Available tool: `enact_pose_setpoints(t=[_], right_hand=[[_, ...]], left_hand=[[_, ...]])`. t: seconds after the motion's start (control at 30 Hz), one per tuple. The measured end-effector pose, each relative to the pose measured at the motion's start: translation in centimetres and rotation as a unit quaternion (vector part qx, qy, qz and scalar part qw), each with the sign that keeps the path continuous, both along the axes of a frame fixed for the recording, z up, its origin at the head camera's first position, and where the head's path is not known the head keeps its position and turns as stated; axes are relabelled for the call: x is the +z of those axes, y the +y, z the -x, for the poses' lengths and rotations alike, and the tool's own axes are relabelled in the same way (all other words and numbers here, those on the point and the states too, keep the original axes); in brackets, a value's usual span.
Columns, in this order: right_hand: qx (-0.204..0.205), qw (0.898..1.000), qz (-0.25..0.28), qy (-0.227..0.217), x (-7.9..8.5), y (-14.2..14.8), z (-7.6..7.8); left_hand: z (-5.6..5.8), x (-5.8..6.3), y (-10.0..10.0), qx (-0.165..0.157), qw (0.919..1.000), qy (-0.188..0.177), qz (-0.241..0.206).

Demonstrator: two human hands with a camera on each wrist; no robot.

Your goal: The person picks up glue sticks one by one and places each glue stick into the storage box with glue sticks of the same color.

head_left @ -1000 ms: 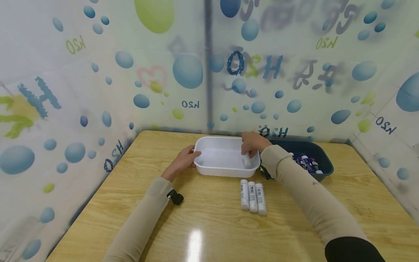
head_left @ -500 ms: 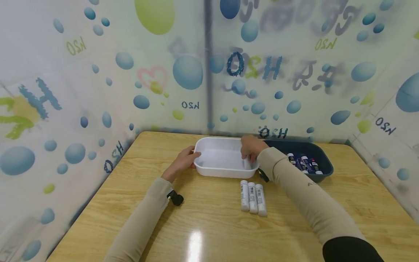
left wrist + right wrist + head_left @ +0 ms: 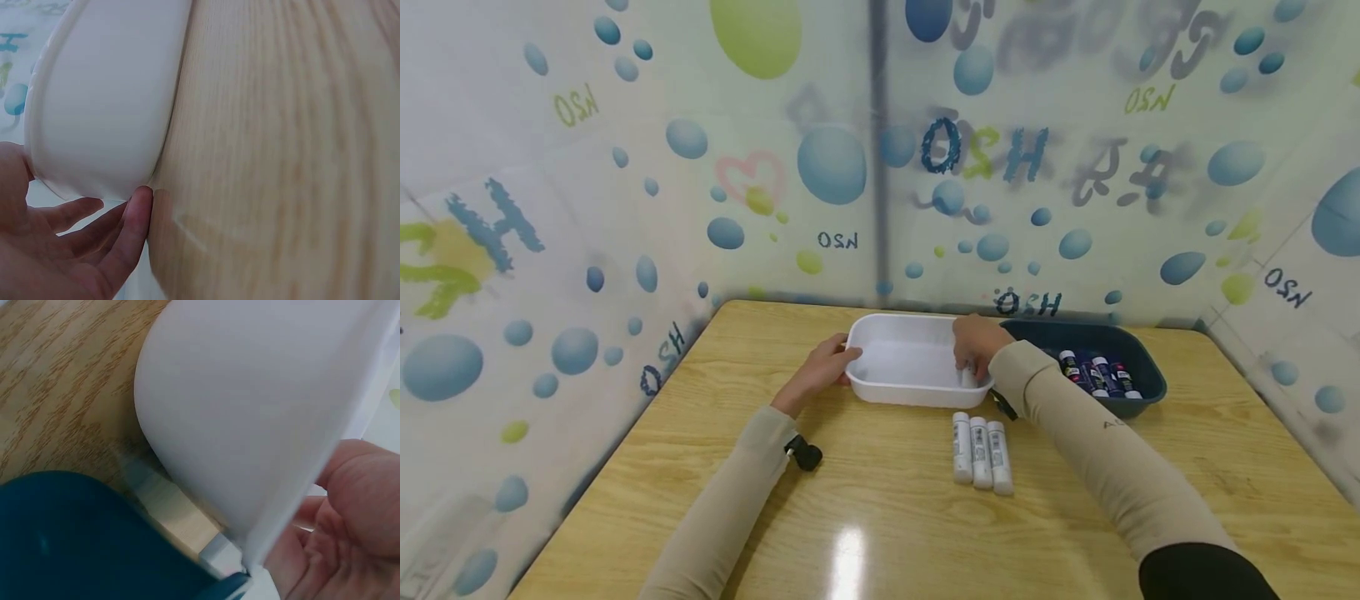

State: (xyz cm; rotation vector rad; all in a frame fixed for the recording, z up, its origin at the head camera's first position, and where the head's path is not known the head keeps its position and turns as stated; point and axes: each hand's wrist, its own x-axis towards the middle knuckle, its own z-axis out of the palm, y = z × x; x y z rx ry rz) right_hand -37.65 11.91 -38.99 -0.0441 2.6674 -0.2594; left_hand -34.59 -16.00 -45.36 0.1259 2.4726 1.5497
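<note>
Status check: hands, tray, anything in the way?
Left hand grips white tray. Right hand pinches white tube inside it. Three tubes in front, dark bin close at right; no obvious obstruction.

Over a second or so, I saw the person's right hand (image 3: 980,340) sink slightly inside the white tray (image 3: 902,362), leaving less of its white tube (image 3: 967,377) showing. The sleeve (image 3: 1022,371) has shifted left, uncovering more of the dark bin (image 3: 1101,337) and its leftmost bottle (image 3: 1071,368).
</note>
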Motion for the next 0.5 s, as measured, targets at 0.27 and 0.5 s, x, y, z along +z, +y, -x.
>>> enact_pose_setpoints(t=[0.27,0.5], right_hand=[[0.007,1.000,-0.002,0.000,0.4,0.0,-0.4],[0.047,0.999,0.017,0.006,1.2,0.9,-0.3]], left_hand=[[0.1,0.0,0.0,-0.002,1.0000,-0.003,0.002],[0.0,0.0,0.0,0.003,1.0000,-0.003,0.003]])
